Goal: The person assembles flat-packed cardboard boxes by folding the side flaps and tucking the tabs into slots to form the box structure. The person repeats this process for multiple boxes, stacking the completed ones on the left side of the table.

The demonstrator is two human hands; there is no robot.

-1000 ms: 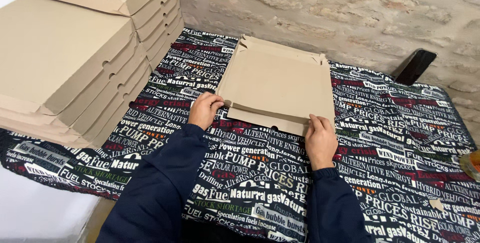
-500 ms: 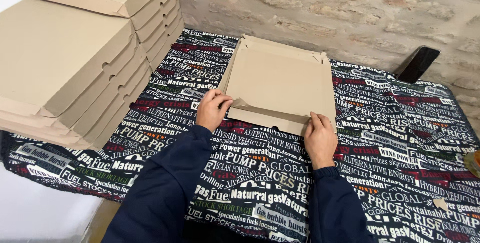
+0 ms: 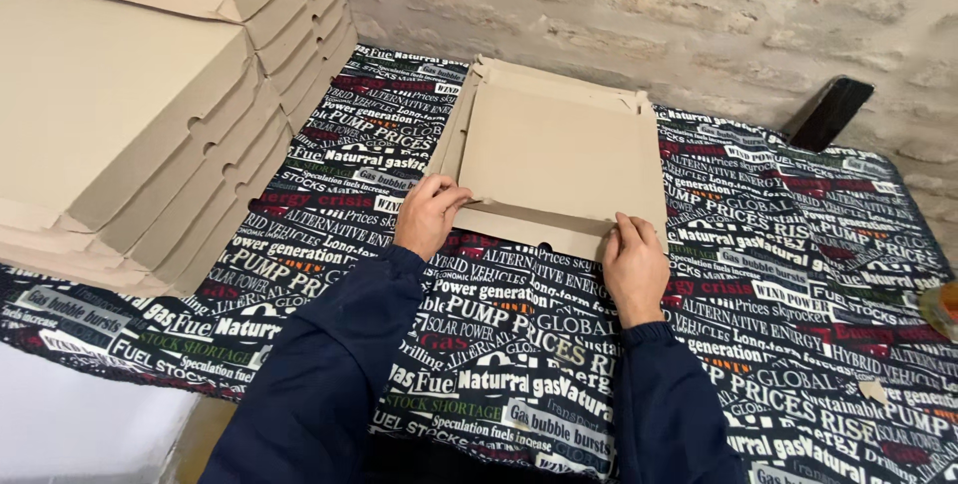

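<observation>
A flat brown cardboard box (image 3: 559, 150) lies on a table covered with a black cloth printed all over with lettering (image 3: 778, 274). Its lid is nearly down, with a narrow gap along the near edge. My left hand (image 3: 427, 215) grips the near left corner of the box, fingers on the flap. At the near right edge my right hand (image 3: 633, 266) presses the front flap, fingers curled on the cardboard. Dark blue sleeves cover both arms.
Two tall stacks of folded cardboard boxes (image 3: 130, 115) stand at the left of the table. A rough stone wall (image 3: 699, 15) runs behind. A black chair back (image 3: 828, 113) shows at the far right, with an orange object (image 3: 943, 306) at the table's right edge.
The box lid has come down closer to flat. Both hands have shifted slightly along the near edge, fingers now tucked at the front flap.
</observation>
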